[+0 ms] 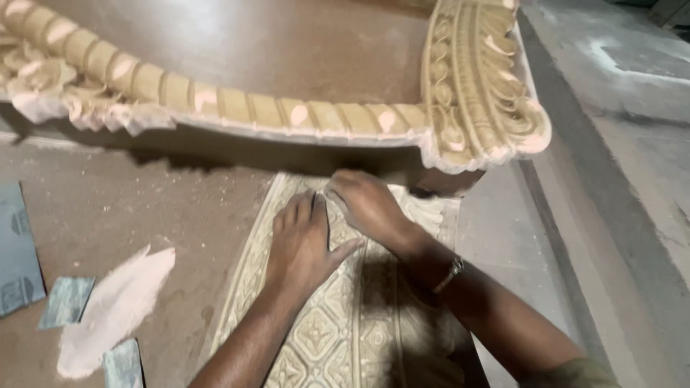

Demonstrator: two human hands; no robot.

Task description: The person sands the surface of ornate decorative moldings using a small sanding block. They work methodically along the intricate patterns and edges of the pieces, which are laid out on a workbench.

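From the head camera I see 2 bare hands working on a carved panel (345, 323), a pale yellow piece with square flower patterns and long ridges, which lies flat on the brown dusty floor (108, 208) and runs from the bottom edge of the view up to the shadow under a bigger piece.

The left hand (305, 241) lies flat on the panel, palm down, fingers stretched and close together, thumb spread to the side. It grasps nothing; it only presses on the carved surface. The right hand (366, 205) is just beside it, a little higher, with the fingers bent down onto the top part of the panel. The 2 hands touch or almost touch at the fingers. I cannot tell if the right hand holds something small under its fingers, because the fingertips are hidden in shadow. On the right wrist there is a metal watch (451, 273).

Above the hands stands a large carved frame (474, 86) with leaf ornaments, and its corner hangs over the panel's upper end. On the left of the floor I see a patch of white powder (115, 309) and 3 grey-blue sandpaper pieces (66, 302) near it.
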